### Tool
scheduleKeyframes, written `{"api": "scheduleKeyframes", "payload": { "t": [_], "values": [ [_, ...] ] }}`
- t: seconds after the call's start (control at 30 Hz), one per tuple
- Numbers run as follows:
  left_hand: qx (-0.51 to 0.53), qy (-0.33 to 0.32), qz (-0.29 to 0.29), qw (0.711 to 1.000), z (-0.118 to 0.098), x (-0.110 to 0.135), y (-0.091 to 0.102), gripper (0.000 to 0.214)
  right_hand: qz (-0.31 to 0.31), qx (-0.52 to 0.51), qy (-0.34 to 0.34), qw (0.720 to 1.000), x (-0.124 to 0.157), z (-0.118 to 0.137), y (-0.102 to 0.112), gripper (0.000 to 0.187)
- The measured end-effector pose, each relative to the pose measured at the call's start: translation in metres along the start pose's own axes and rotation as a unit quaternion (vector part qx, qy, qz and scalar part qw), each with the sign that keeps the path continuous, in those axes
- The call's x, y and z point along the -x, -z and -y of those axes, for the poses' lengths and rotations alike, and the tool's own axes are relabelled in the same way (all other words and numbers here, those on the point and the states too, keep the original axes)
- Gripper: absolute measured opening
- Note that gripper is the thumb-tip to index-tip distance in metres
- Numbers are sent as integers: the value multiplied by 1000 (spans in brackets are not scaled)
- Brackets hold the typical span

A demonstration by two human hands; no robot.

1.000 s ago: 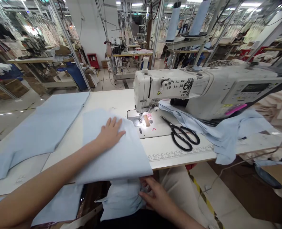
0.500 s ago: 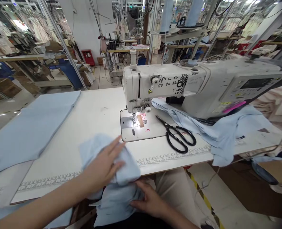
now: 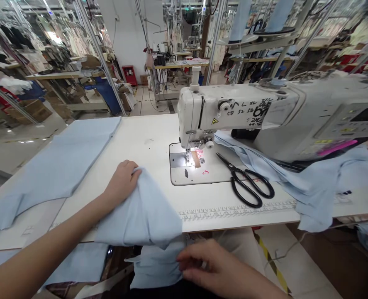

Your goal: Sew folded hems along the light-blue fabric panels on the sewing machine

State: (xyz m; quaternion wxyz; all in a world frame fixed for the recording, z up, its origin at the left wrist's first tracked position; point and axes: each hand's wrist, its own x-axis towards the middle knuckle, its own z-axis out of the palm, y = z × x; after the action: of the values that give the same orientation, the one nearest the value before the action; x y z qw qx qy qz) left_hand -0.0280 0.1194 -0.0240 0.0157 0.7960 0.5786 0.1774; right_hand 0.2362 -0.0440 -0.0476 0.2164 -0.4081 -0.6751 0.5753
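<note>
My left hand grips the top fold of a pale blue fabric piece on the white sewing table, and the piece droops over the table's front edge. Below that edge, my right hand has its fingers at the fabric's lower part over my lap, its thumb hidden. To the far left lies a flat pale blue panel. Neither hand touches the white industrial sewing machine or the black-handled scissors beside its needle plate.
More pale blue cloth lies bunched under the machine's arm at the right. A printed ruler strip runs along the table's front edge. Thread cones stand overhead, and other sewing stations and hanging garments fill the background.
The bunched fabric has opened into a drooping fold, with my left hand moved to its upper left edge. My right hand has shifted slightly right and the view has turned a little left.
</note>
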Motion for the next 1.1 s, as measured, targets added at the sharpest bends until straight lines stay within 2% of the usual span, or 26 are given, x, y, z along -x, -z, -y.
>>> {"api": "scheduleKeyframes", "payload": {
  "t": [0.1, 0.13, 0.17, 0.2, 0.27, 0.33, 0.37, 0.43, 0.5, 0.57, 0.63, 0.67, 0.7, 0.77, 0.83, 0.93, 0.97, 1.03, 1.1],
  "values": [
    [39, -70, 12, 997, -23, 13, 12, 28, -126, -33, 55, 990, -18, 26, 29, 24],
    [58, -122, 9, 991, -34, 18, 17, 26, -157, -48, 76, 984, -28, 33, 38, 34],
    [81, -187, -2, 979, -44, 21, 23, 24, -161, -67, 98, 980, -38, 39, 47, 46],
    [103, -258, -18, 961, -54, 24, 29, 21, -140, -97, 116, 979, -49, 43, 53, 57],
    [134, -378, -57, 914, -69, 27, 42, 20, -30, -170, 105, 979, -66, 49, 61, 68],
    [143, -425, -79, 890, -78, 26, 56, 17, 90, -236, 43, 967, -75, 52, 64, 69],
    [142, -431, -78, 888, -79, 26, 63, 18, 133, -258, 9, 957, -75, 53, 65, 68],
    [129, -428, -65, 892, -79, 27, 75, 27, 168, -273, -39, 946, -69, 57, 69, 59],
    [105, -416, -55, 902, -74, 30, 84, 34, 162, -239, -38, 957, -59, 62, 79, 43],
    [71, -388, -74, 916, -67, 32, 88, 35, 142, -153, -11, 978, -51, 66, 94, 26],
    [39, -338, -117, 933, -58, 29, 85, 30, 72, -31, 15, 997, -49, 67, 109, 17],
    [17, -304, -140, 942, -54, 25, 80, 26, 8, 52, 20, 998, -51, 66, 114, 15],
    [-8, -262, -160, 952, -50, 20, 73, 25, -70, 141, 20, 987, -55, 64, 118, 13],
    [-60, -195, -165, 965, -47, 9, 53, 27, -202, 296, 18, 933, -66, 57, 120, 8],
    [-79, -192, -119, 971, -51, 2, 29, 33, -253, 383, 15, 889, -80, 48, 117, 7],
    [-28, -278, 38, 959, -64, 9, -5, 39, -266, 417, 16, 869, -92, 34, 111, 11],
    [-15, -287, 87, 954, -68, 16, -12, 41, -273, 427, 12, 862, -91, 30, 109, 13],
    [-9, -272, 153, 950, -72, 29, -19, 46, -286, 436, 29, 853, -81, 23, 100, 18],
    [-17, -250, 174, 952, -71, 40, -18, 50, -273, 436, 106, 851, -62, 15, 86, 23]
  ]
}}
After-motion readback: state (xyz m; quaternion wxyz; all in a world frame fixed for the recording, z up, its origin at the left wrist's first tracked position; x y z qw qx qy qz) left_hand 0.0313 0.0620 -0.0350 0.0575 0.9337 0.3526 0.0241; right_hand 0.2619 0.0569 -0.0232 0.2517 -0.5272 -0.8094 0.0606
